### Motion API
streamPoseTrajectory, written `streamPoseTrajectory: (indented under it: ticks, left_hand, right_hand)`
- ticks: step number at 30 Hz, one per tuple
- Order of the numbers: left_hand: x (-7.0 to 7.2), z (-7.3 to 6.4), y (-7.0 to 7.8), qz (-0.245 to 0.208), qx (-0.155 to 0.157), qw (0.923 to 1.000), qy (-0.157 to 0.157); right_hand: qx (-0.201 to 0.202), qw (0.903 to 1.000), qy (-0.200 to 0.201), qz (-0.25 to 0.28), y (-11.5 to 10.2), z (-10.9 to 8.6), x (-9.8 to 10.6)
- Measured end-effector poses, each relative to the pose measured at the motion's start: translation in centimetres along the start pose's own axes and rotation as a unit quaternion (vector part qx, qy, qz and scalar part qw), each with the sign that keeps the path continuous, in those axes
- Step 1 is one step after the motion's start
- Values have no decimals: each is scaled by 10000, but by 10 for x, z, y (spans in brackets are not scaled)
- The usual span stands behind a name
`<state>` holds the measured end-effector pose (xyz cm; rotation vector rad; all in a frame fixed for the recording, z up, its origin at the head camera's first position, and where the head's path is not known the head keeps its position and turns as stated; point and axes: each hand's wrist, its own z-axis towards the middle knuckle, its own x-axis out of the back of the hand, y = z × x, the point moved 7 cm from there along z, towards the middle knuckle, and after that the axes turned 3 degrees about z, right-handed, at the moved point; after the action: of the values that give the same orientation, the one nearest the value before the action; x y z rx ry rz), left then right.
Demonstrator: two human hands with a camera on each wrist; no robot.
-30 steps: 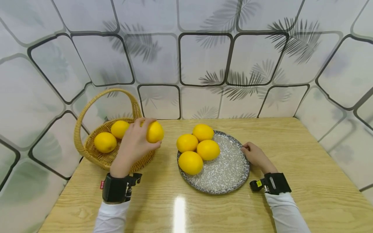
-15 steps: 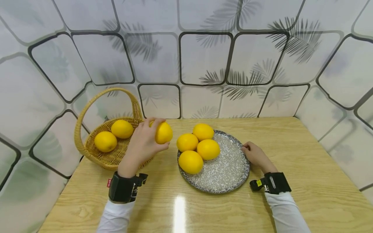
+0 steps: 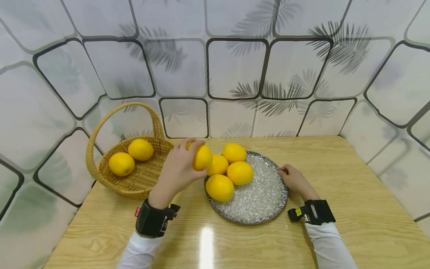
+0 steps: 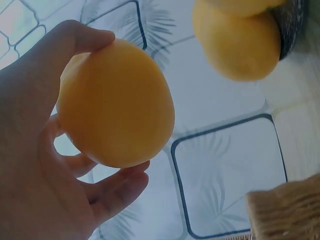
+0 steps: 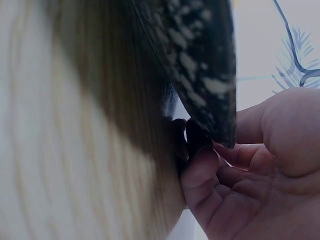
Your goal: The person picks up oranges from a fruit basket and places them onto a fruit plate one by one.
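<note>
My left hand (image 3: 179, 168) grips a yellow lemon (image 3: 202, 157) between thumb and fingers, raised at the left side of the plate. In the left wrist view the held lemon (image 4: 120, 105) fills the grasp, fingertips along its lower edge. Several more lemons (image 3: 240, 173) sit grouped on the left half of the round speckled grey plate (image 3: 262, 198); the held one overlaps one of them in the head view. At the plate's right edge my right hand (image 3: 295, 180) pinches the rim; in the right wrist view its fingers (image 5: 200, 170) curl under the dark speckled rim (image 5: 200, 75).
A wicker basket (image 3: 137, 192) with a tall arched handle stands at the left, with two lemons (image 3: 121, 164) inside. The wooden table (image 3: 248, 246) meets a patterned wall covering (image 3: 235, 71) at the back and sides.
My left hand has carried its lemon rightward, away from the basket and up to the plate's left side. My right hand has stayed at the plate's rim.
</note>
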<state>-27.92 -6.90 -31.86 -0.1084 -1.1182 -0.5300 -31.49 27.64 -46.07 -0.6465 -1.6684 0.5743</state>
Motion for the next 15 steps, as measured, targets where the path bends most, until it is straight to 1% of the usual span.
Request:
streamPoseTrajectory:
  ticks: [5,9,15]
  left_hand:
    - [-6,2,15,10,-231,9996,170]
    - [-12,3,25,18,-322,9994,133]
    - [-16,3,36,3,-435,9990,98]
  right_hand:
    - [2,10000,3,-5,0,0,-1]
    - [-2,10000,9,-3,0,-1,0]
    - [-25,10000,-3,24,-1,-2,0]
